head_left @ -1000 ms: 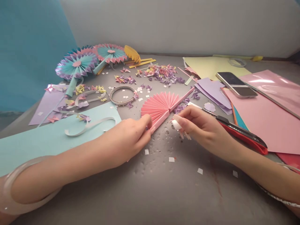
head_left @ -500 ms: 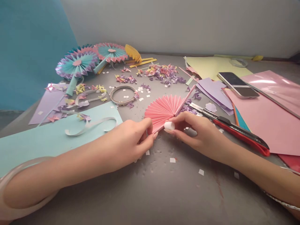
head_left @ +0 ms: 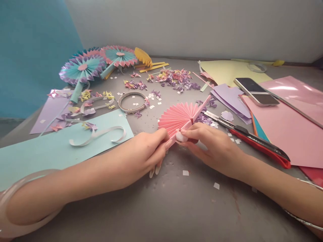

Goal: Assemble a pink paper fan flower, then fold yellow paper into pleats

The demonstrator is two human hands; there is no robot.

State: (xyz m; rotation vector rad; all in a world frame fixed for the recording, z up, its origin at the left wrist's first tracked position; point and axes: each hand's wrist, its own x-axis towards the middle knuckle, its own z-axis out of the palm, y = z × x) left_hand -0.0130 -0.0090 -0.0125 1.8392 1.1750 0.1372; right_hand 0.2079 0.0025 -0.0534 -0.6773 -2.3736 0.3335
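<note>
A pink pleated paper fan (head_left: 178, 115) is spread in a half circle at the middle of the table. Its near edge is pinched at the lower left end by my left hand (head_left: 148, 148), thumb against fingers. My right hand (head_left: 214, 144) is closed around a short white cylinder (head_left: 181, 135), by its look a glue stick, most of it hidden in the fingers. The cylinder's white end is against the fan's near edge strip. Right of the fan lies a red and black utility knife (head_left: 259, 144), blade out, near my right hand.
Finished paper fans (head_left: 83, 69) lie at the back left. A tape roll (head_left: 133, 102), folded paper pieces (head_left: 174, 79) and paper scraps are scattered mid-table. Light blue paper (head_left: 50, 137) lies left. A phone (head_left: 256, 91) rests on coloured sheets, with pink paper (head_left: 290, 134) at right.
The fan has shifted slightly right and its near edge is tilted up more. My right hand has brought the white cylinder against that edge. My left hand has moved slightly right.
</note>
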